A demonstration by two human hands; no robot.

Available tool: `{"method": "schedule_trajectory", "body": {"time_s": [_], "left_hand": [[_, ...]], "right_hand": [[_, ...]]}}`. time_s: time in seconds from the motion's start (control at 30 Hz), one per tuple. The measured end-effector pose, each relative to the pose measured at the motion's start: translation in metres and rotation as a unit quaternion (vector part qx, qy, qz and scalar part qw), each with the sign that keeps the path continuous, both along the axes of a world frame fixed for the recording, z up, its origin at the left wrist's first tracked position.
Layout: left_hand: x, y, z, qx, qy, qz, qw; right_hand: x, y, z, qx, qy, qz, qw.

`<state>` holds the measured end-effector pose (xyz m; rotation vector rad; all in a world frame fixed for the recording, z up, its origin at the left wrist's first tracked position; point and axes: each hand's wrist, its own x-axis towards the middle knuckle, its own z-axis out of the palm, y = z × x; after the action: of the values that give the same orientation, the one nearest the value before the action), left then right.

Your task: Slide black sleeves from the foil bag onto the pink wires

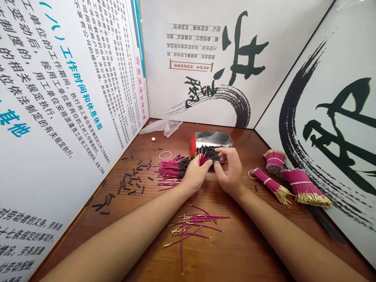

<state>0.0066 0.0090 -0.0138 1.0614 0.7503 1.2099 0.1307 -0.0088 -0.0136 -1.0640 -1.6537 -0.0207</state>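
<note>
My left hand [194,172] is closed around a small bunch of magenta wires [202,157], their tips pointing up and away from me. Close to its right, my right hand [230,170] curves over the front of an open box [214,138] with a silvery inside and a red side. Thumb and forefinger are apart, with black tubes showing between them; the other fingertips are partly hidden. Many short black tubes [209,150] fill the box. Left of my left hand lies a pile of magenta wires with black ends [172,168].
Loose magenta wires [199,223] lie between my forearms. Black tubes [129,182] are scattered at left. Tied wire bundles [305,187] stand at right, near a printed panel [331,117]. A clear plastic bag [164,126] and a pale ring [165,155] lie farther back.
</note>
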Motion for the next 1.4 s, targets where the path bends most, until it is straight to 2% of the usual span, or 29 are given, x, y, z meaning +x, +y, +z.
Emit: {"method": "schedule_trajectory", "body": {"time_s": [0.1, 0.37, 0.6, 0.9, 1.1, 1.4], "left_hand": [[0.0, -0.001, 0.0, 0.021, 0.012, -0.005, 1.0], [0.0, -0.002, -0.004, 0.071, 0.083, -0.031, 0.994], [0.0, -0.003, -0.009, 0.105, 0.148, -0.012, 0.983], [-0.002, -0.005, -0.012, 0.136, 0.187, -0.005, 0.973], [-0.001, -0.004, -0.01, 0.124, 0.186, 0.005, 0.975], [-0.002, -0.002, -0.002, 0.093, 0.105, 0.024, 0.99]], "right_hand": [[-0.002, -0.004, 0.004, 0.013, -0.056, 0.007, 0.998], [-0.002, -0.004, 0.0, 0.002, -0.089, 0.016, 0.996], [-0.002, -0.004, 0.0, 0.003, -0.087, 0.013, 0.996], [-0.002, -0.003, -0.001, -0.008, -0.088, 0.014, 0.996], [-0.004, -0.005, 0.003, 0.003, -0.051, 0.025, 0.998], [-0.002, 0.0, 0.0, -0.022, -0.005, 0.021, 1.0]]}}
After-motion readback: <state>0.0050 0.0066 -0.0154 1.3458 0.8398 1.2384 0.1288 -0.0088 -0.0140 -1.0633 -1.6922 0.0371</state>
